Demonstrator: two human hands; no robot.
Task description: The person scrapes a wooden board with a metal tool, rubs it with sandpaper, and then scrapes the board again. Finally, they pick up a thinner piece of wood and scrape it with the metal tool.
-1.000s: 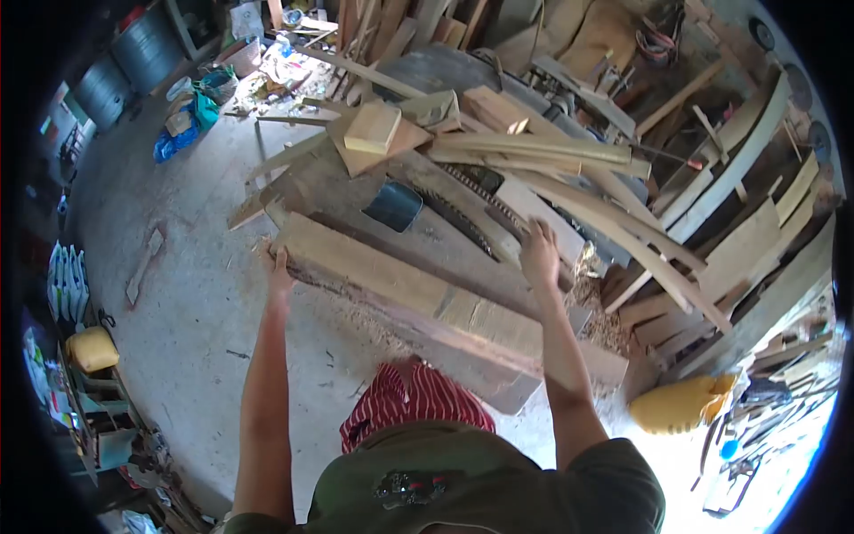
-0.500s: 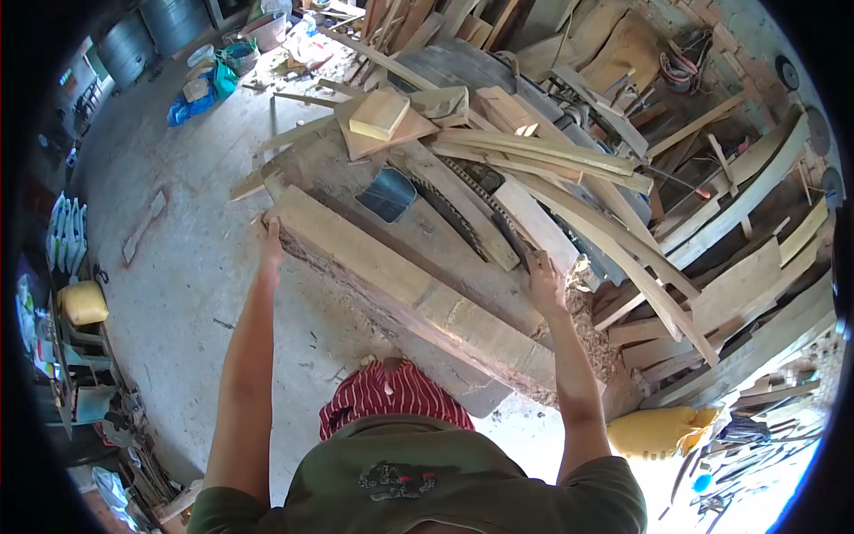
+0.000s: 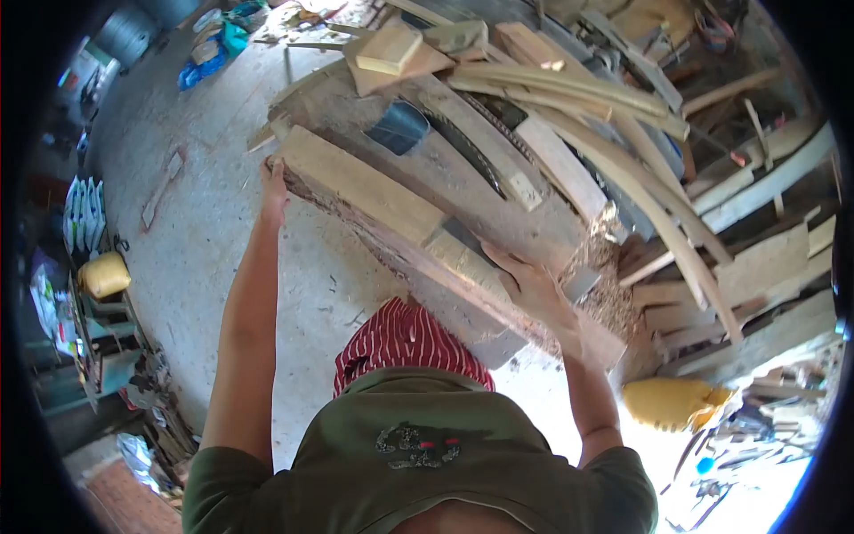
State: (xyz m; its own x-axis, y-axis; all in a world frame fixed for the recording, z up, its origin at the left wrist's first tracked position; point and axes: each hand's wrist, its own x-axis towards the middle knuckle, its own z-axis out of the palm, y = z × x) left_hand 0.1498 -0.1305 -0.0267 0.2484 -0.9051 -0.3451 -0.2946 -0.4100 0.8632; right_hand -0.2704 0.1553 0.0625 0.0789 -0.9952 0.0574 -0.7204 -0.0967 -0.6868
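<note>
1 plank runs upper-left to lower-right; left hand, right hand on it.

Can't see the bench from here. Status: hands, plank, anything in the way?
Left hand grips far end of plank. Right hand flat on its near half. Plank lies along bench edge. Sawdust heap beside right hand, slats piled beyond.

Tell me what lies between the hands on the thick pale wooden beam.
Head view: only bare top of the thick pale wooden beam, left hand to right hand.
</note>
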